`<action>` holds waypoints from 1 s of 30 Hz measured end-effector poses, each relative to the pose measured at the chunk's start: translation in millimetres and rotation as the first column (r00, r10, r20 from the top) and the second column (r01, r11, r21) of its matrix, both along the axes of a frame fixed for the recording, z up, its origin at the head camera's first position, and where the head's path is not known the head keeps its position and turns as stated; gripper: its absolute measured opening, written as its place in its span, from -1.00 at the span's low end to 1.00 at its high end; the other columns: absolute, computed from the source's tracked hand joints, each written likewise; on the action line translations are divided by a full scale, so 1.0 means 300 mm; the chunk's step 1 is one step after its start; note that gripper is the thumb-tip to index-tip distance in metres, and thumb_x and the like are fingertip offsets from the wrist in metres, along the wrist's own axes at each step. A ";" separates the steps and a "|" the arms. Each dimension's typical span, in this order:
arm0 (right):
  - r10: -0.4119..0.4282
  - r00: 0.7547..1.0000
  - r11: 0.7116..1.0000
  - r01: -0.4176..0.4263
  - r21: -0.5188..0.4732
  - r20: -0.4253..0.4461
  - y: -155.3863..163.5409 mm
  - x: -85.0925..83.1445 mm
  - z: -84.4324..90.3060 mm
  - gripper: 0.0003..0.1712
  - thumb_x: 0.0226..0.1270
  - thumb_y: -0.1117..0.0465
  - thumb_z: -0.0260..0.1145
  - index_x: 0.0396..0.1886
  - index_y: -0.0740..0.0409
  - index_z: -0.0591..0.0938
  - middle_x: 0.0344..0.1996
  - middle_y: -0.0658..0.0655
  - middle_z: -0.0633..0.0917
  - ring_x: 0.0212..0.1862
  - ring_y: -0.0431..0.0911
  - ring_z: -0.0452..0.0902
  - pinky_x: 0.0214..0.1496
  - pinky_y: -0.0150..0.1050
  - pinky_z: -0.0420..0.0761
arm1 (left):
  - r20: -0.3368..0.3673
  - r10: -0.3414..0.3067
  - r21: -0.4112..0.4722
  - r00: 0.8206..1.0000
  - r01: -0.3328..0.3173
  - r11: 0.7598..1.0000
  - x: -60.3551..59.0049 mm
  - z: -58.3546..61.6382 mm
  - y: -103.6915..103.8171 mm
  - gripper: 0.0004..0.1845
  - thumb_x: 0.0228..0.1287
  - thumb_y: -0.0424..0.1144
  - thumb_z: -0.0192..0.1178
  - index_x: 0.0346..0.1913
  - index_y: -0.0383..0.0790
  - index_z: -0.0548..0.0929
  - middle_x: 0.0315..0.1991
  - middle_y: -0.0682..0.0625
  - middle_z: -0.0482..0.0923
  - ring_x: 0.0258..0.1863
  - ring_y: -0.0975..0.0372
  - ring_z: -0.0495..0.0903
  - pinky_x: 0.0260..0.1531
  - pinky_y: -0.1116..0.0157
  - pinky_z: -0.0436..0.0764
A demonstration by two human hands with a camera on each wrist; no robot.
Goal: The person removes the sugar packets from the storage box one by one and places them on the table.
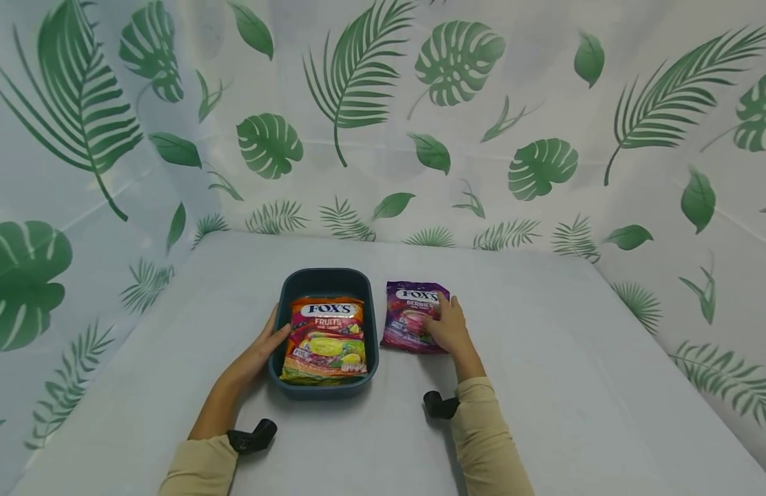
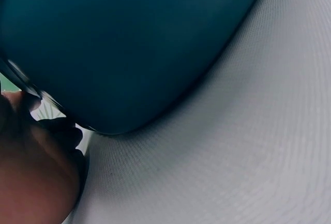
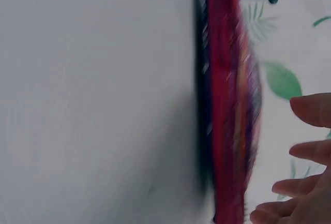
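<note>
The purple glossy packet of berry candy (image 1: 414, 317) is seen flat on the white table (image 1: 544, 358), just right of the dark teal plastic tub (image 1: 324, 279), long axis running away from the person. It is covered from the right by the right hand (image 1: 448, 327), fingers loosely spread, no pinch closed. The tub's left wall is held by the left hand (image 1: 259, 355). Count: two packets, the orange fruit candy packet (image 1: 326, 339) inside the tub; one tub.
</note>
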State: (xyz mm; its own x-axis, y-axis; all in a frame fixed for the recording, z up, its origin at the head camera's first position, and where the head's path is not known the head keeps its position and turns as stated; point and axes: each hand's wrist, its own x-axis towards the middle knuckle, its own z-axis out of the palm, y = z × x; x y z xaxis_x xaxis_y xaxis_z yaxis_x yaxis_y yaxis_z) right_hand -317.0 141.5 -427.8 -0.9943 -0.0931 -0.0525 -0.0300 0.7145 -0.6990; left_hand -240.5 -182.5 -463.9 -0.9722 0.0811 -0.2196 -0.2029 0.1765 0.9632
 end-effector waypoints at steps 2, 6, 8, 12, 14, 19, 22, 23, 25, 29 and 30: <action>0.020 1.000 0.999 -0.021 -0.048 -0.016 -0.029 0.015 0.021 -0.16 0.30 0.12 0.09 0.41 0.33 -0.09 0.36 0.51 -0.22 0.37 0.42 -0.34 0.30 0.33 -0.12 | -0.009 -0.005 0.010 1.000 0.005 1.000 -0.003 -0.002 0.001 -0.23 0.35 0.15 -0.21 0.40 0.23 -0.45 0.46 0.00 -0.53 0.41 -0.01 -0.54 0.24 -0.24 -0.41; 0.052 0.999 0.982 -0.053 -0.180 -0.009 -0.110 0.057 0.069 -0.12 0.36 -0.03 0.02 0.44 0.19 -0.21 0.41 0.34 -0.31 0.43 0.24 -0.44 0.36 0.25 -0.22 | -0.017 -0.007 0.026 1.000 0.008 1.000 -0.009 -0.004 0.000 -0.24 0.34 0.15 -0.20 0.39 0.28 -0.43 0.46 0.00 -0.50 0.42 0.00 -0.53 0.25 -0.23 -0.41; 0.082 0.997 0.958 -0.075 -0.277 0.014 -0.152 0.084 0.091 -0.13 0.38 -0.08 -0.01 0.45 0.10 -0.24 0.44 0.23 -0.30 0.45 0.14 -0.44 0.38 0.20 -0.26 | -0.013 -0.005 0.028 1.000 0.006 1.000 -0.009 -0.004 -0.001 -0.24 0.34 0.15 -0.19 0.39 0.29 -0.42 0.46 0.01 -0.49 0.42 0.01 -0.54 0.24 -0.23 -0.41; 0.222 0.972 0.851 -0.154 -0.503 0.078 -0.232 0.145 0.123 -0.16 0.40 -0.14 -0.09 0.45 -0.01 -0.29 0.45 0.09 -0.30 0.46 0.05 -0.43 0.40 0.15 -0.25 | -0.020 -0.008 0.026 1.000 0.008 1.000 -0.004 -0.003 -0.003 -0.24 0.35 0.13 -0.20 0.39 0.27 -0.43 0.46 0.01 -0.50 0.42 0.01 -0.54 0.25 -0.22 -0.42; 0.307 0.946 0.781 -0.187 -0.595 0.106 -0.265 0.170 0.129 -0.15 0.40 -0.17 -0.12 0.44 -0.01 -0.34 0.45 0.08 -0.33 0.46 0.05 -0.44 0.41 0.14 -0.24 | -0.027 -0.008 0.023 1.000 0.009 1.000 0.001 -0.002 -0.005 -0.25 0.36 0.11 -0.21 0.40 0.25 -0.44 0.46 0.01 -0.51 0.42 0.01 -0.54 0.25 -0.21 -0.42; 0.410 0.902 0.695 -0.213 -0.687 0.136 -0.304 0.193 0.121 -0.07 0.36 -0.26 -0.15 0.43 0.00 -0.42 0.44 0.09 -0.38 0.45 0.06 -0.47 0.40 0.16 -0.22 | -0.047 -0.021 0.021 0.999 0.022 1.000 0.000 0.003 -0.004 -0.27 0.38 0.08 -0.23 0.39 0.25 -0.44 0.46 0.02 -0.51 0.42 0.02 -0.54 0.26 -0.20 -0.43; 0.415 0.899 0.686 -0.207 -0.698 0.141 -0.311 0.196 0.115 -0.09 0.38 -0.23 -0.16 0.42 -0.01 -0.42 0.44 0.09 -0.38 0.45 0.07 -0.49 0.38 0.19 -0.24 | -0.058 -0.033 0.025 0.998 0.034 0.999 -0.001 0.003 -0.003 -0.28 0.39 0.07 -0.24 0.40 0.26 -0.44 0.46 0.01 -0.51 0.42 0.02 -0.54 0.27 -0.19 -0.43; 0.413 0.899 0.684 -0.200 -0.702 0.145 -0.314 0.199 0.116 -0.11 0.40 -0.21 -0.16 0.42 -0.01 -0.42 0.44 0.10 -0.38 0.45 0.07 -0.51 0.38 0.20 -0.26 | -0.056 -0.034 0.026 0.998 0.035 0.999 -0.001 0.002 -0.002 -0.28 0.39 0.07 -0.24 0.40 0.26 -0.44 0.46 0.01 -0.51 0.42 0.02 -0.54 0.27 -0.20 -0.42; 0.406 0.899 0.683 -0.181 -0.707 0.162 -0.321 0.202 0.114 -0.14 0.42 -0.16 -0.16 0.43 0.00 -0.42 0.44 0.11 -0.38 0.45 0.07 -0.53 0.39 0.18 -0.29 | -0.050 -0.035 0.023 0.998 0.036 0.999 -0.001 -0.001 -0.001 -0.28 0.40 0.08 -0.25 0.40 0.24 -0.44 0.46 0.01 -0.51 0.42 0.02 -0.54 0.27 -0.20 -0.42; 0.369 0.893 0.708 -0.091 -0.700 0.257 -0.343 0.209 0.108 -0.07 0.39 -0.16 -0.09 0.42 0.03 -0.42 0.43 0.15 -0.39 0.44 0.10 -0.55 0.39 0.17 -0.32 | -0.042 -0.033 0.018 0.999 0.033 0.999 0.005 0.001 -0.002 -0.28 0.40 0.09 -0.26 0.39 0.22 -0.46 0.46 0.01 -0.54 0.41 0.01 -0.55 0.26 -0.20 -0.42; 0.355 0.892 0.719 -0.069 -0.691 0.281 -0.349 0.210 0.105 -0.05 0.38 -0.16 -0.06 0.42 0.05 -0.43 0.43 0.16 -0.39 0.44 0.10 -0.53 0.39 0.16 -0.31 | -0.044 -0.032 0.020 0.998 0.033 0.999 0.007 0.003 -0.003 -0.28 0.40 0.08 -0.26 0.39 0.22 -0.46 0.45 0.01 -0.54 0.41 0.02 -0.55 0.27 -0.19 -0.42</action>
State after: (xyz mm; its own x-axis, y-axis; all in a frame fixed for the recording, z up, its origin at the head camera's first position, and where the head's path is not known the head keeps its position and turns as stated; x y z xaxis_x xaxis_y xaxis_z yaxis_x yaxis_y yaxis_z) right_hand -254.0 36.8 -396.2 -0.8567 -0.4513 -0.2498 0.2369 0.0859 -0.9677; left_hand -238.5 -183.4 -463.0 -0.9776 0.1172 -0.1748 -0.1548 0.1619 0.9746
